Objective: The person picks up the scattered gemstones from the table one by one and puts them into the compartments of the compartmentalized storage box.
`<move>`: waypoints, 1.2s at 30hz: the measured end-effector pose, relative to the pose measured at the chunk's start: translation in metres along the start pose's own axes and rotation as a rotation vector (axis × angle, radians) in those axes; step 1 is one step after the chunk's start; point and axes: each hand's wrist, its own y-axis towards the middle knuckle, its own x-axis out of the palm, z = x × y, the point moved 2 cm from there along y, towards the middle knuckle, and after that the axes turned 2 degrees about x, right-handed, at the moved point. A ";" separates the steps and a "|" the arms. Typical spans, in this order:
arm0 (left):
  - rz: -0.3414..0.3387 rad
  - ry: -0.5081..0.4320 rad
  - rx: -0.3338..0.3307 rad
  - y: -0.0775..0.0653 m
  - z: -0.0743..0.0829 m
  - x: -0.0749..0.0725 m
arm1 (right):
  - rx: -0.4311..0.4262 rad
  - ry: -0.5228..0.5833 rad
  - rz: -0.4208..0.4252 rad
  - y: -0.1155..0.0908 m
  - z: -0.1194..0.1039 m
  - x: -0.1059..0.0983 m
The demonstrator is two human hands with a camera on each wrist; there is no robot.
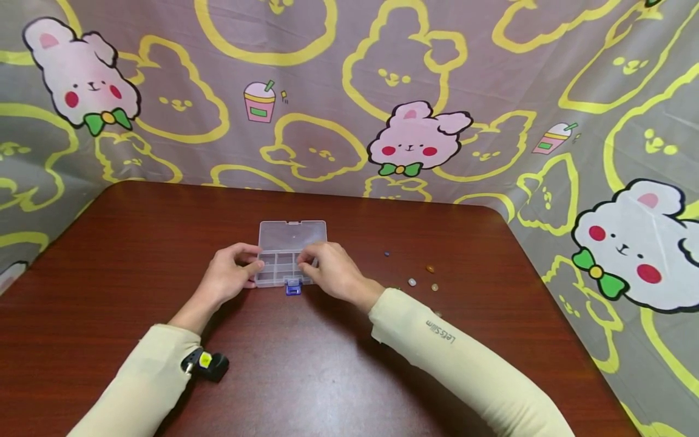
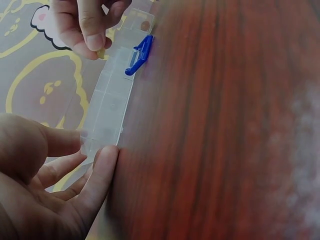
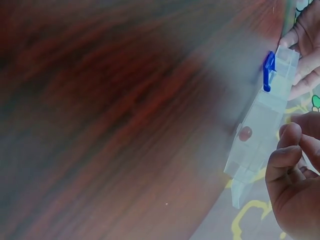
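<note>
A clear plastic compartment box (image 1: 267, 275) lies on the table with its lid (image 1: 292, 235) raised at the back. Its blue latch (image 1: 293, 287) hangs down at the front. My left hand (image 1: 231, 271) grips the box's left end between thumb and fingers. Above the right-hand compartments, my right hand (image 1: 334, 271) pinches a small yellowish stone (image 2: 101, 53), which shows at the fingertips in the left wrist view. Through the clear front wall, a reddish-brown stone (image 3: 245, 133) shows inside a compartment toward the box's right end.
Several small stones lie scattered right of the box, among them a blue one (image 1: 386, 254), an amber one (image 1: 430, 268), a white one (image 1: 412, 282) and a pale yellow one (image 1: 434, 287). The right sleeve (image 1: 437, 334) passes close by them. A patterned curtain (image 1: 306, 200) hangs behind the table.
</note>
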 end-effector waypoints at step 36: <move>0.009 0.018 0.015 -0.002 0.002 0.002 | 0.016 -0.015 0.006 -0.005 0.005 0.000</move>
